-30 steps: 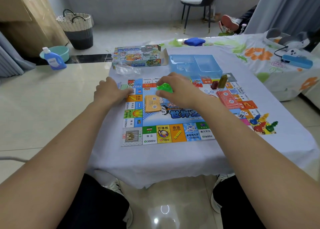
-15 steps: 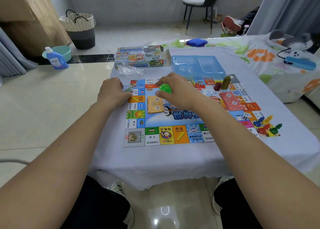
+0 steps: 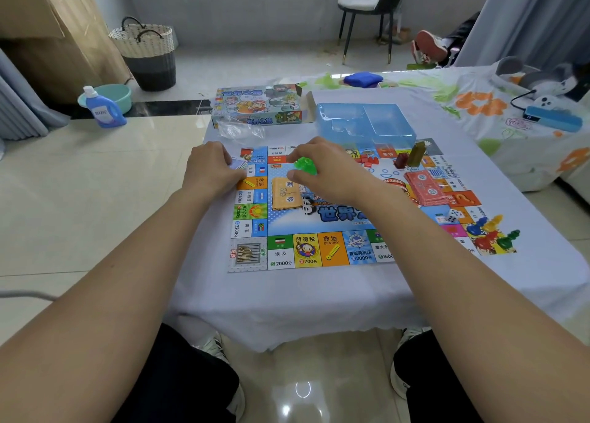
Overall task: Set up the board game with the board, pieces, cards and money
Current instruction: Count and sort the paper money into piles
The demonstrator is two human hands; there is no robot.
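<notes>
the board point(image 3: 319, 224) lies open and flat on the cloth-covered table point(image 3: 287, 295), so we judge that step done and the sorting of pieces, cards and money to be in hand. on it we see an orange card stack point(image 3: 286, 194) near the middle, a red card stack point(image 3: 426, 188) towards the right, small red houses point(image 3: 367, 161) and two taller dark blocks point(image 3: 412, 159) along the far edge, dice point(image 3: 452, 215) by the right edge, and a heap of coloured pawns point(image 3: 490, 232) at the near right corner.

our right hand point(image 3: 325, 170) hovers over the far middle of the board, thumb and fingers curled round a bunch of green pieces point(image 3: 305, 166). our left hand point(image 3: 212, 172) sits at the far left corner, fingers bent down onto some paper money point(image 3: 238, 163); most of the notes are hidden under it, and we cannot tell whether it pinches them or only presses on them.

both arms reach straight forward from the near edge, forearms roughly parallel, wrists low.

next, we reckon, the green pieces want a clear spot on the board, set down gently so they don't scatter, and the money needs squaring into a pile.

beyond the board stand the blue plastic tray point(image 3: 364, 124), a clear bag point(image 3: 241, 130) and the game box point(image 3: 258, 104).
</notes>
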